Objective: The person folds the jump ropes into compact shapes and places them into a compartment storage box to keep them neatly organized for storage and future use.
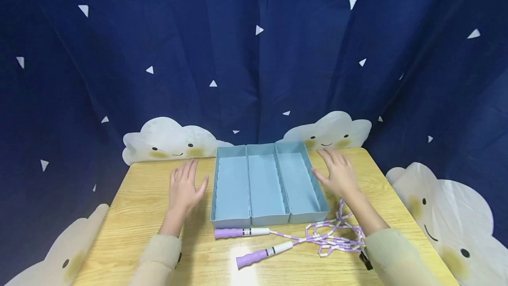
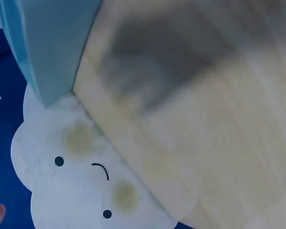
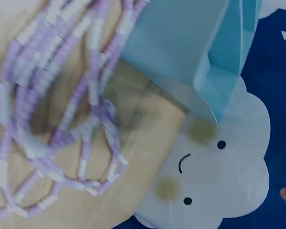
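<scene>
My left hand (image 1: 184,190) hovers over the table left of a blue tray (image 1: 250,220), fingers extended and thumb spread, holding nothing. On the other side my right hand (image 1: 337,173) is held out beside the tray's right wall, its fingers also extended with nothing in them. The tray has three long compartments, all bare inside. In front of it lies a jump rope with two purple-and-white handles (image 1: 263,254); its beaded cord (image 1: 337,244) is bunched near my right forearm. That beaded cord (image 3: 52,86) fills the left of the right wrist view. Only fingertips show at the wrist views' edges.
The wooden table (image 1: 135,215) ends at a dark blue curtain (image 1: 238,56) with white triangles and smiling clouds (image 1: 174,138). A small black object (image 1: 366,261) shows by my right sleeve.
</scene>
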Demonstrator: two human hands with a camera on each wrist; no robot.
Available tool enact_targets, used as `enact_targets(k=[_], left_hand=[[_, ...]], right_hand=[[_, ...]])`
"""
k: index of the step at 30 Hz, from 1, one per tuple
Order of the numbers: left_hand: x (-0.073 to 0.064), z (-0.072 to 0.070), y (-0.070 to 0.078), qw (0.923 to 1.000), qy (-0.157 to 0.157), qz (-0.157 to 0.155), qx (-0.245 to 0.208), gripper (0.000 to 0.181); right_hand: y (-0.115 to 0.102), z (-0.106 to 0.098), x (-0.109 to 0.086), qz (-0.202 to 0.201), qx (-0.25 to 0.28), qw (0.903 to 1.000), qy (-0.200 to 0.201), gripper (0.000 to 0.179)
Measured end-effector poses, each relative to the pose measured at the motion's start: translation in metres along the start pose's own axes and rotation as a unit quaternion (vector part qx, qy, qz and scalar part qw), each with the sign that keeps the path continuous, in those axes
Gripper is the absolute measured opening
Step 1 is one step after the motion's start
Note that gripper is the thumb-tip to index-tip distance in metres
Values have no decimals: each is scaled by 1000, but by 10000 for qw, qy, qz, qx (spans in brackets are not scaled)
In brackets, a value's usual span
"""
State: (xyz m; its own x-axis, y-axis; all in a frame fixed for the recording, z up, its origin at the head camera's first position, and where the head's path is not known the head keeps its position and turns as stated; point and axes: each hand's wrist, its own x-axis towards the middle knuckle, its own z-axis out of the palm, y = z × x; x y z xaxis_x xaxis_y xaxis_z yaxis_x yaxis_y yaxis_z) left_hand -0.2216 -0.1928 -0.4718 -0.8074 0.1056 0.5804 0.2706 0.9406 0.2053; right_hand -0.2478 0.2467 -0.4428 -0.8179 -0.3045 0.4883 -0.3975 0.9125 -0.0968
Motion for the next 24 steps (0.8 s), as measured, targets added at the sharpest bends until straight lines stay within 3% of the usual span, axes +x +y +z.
enact_targets(k=[5, 10, 14, 24], left_hand=[[-14, 11, 2, 9922, 1051, 625, -254, 50], [-28, 21, 6, 9756, 1795, 1194, -417, 41], [-40, 28, 11, 9670, 1981, 1495, -584, 36], [-69, 40, 21, 9625, 1825, 1822, -844, 34]], right_hand=[[-10, 8, -11, -451, 314, 9965, 626, 53], [-16, 16, -21, -819, 757, 9909, 759, 44], [-23, 23, -30, -1123, 1121, 9853, 631, 41], [-48, 46, -57, -1744, 1528, 9708, 619, 33]])
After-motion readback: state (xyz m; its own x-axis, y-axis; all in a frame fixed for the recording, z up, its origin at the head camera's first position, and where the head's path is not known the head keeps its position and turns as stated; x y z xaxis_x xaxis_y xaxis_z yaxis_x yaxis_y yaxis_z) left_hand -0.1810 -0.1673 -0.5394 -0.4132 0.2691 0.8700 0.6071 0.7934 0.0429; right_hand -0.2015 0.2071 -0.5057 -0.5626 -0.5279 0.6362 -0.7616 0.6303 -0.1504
